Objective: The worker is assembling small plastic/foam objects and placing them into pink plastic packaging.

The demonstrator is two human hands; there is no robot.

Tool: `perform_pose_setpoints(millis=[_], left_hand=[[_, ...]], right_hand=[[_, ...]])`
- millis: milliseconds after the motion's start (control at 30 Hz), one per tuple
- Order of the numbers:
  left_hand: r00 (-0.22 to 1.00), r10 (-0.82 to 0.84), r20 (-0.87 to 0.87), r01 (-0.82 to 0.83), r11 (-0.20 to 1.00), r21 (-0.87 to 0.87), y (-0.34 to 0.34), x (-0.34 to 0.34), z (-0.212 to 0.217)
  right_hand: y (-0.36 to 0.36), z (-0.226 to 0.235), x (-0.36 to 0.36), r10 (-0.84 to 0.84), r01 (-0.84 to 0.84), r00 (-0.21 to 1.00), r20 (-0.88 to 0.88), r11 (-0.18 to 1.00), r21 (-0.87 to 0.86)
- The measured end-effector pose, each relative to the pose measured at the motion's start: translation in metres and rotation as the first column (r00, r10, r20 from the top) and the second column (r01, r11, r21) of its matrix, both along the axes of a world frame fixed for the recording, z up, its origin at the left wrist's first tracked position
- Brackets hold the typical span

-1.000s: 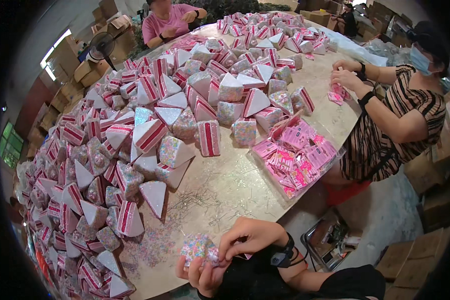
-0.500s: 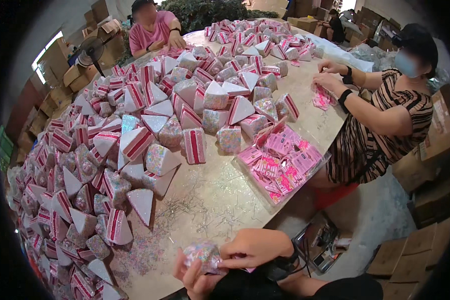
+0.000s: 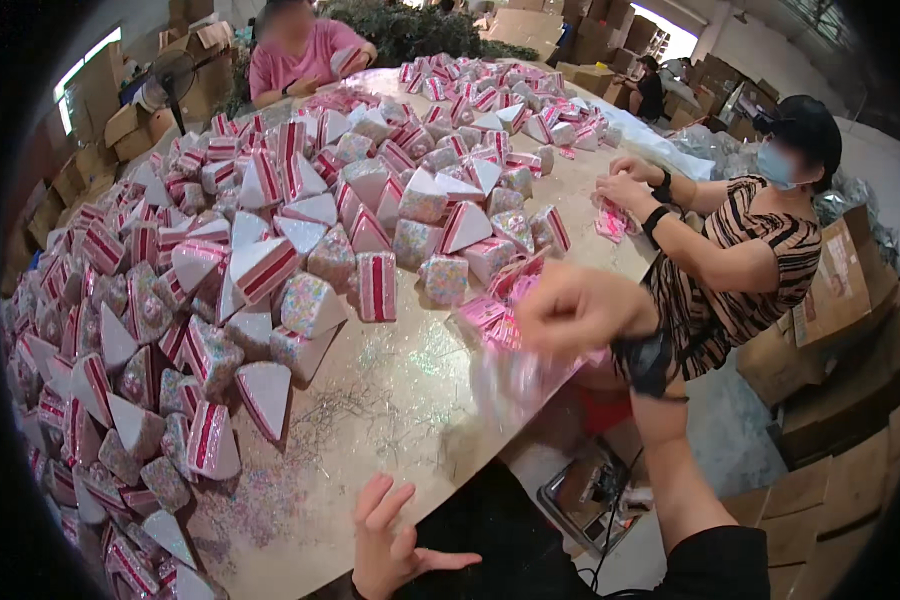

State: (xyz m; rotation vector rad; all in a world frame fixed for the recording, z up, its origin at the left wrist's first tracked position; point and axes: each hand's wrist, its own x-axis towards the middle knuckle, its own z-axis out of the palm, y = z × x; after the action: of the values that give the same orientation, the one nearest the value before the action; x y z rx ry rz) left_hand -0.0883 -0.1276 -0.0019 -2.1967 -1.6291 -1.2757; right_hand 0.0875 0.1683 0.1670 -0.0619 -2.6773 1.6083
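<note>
Over the pink cards (image 3: 483,312) by the table's edge, the right hand (image 3: 590,312) is held with its fingers curled; just below it, a shiny pinkish shape (image 3: 515,385) is blurred, and whether it is gripped cannot be told. Nearer the body, the left hand (image 3: 400,545) is held with fingers spread. Much of the table (image 3: 400,370) is covered by glittery cake-slice pieces (image 3: 270,270).

Glare gleams mid-frame on the table (image 3: 395,350), my right hand (image 3: 585,310) is blurred, light glows from the upper-left window (image 3: 87,63), corners curve black.
</note>
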Motion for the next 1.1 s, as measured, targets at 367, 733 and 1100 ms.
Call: perform_pose_setpoints(millis=[367,733,1100], left_hand=[[0.998,0.028,0.058,-0.022,0.995,-0.101,-0.002,-0.002,0.007],[0.992,0.091,0.087,-0.077,0.986,-0.148,0.016,0.009,0.015],[0.992,0.116,0.052,-0.104,0.977,-0.185,0.002,0.005,0.017]], right_hand=[[0.015,0.020,-0.006,-0.077,0.099,0.967,0.241,0.992,-0.079],[0.282,-0.035,0.076,-0.329,-0.358,0.760,-0.561,0.508,-0.783],[0.061,-0.062,0.029,-0.716,0.746,0.656,-0.238,0.662,0.065]])
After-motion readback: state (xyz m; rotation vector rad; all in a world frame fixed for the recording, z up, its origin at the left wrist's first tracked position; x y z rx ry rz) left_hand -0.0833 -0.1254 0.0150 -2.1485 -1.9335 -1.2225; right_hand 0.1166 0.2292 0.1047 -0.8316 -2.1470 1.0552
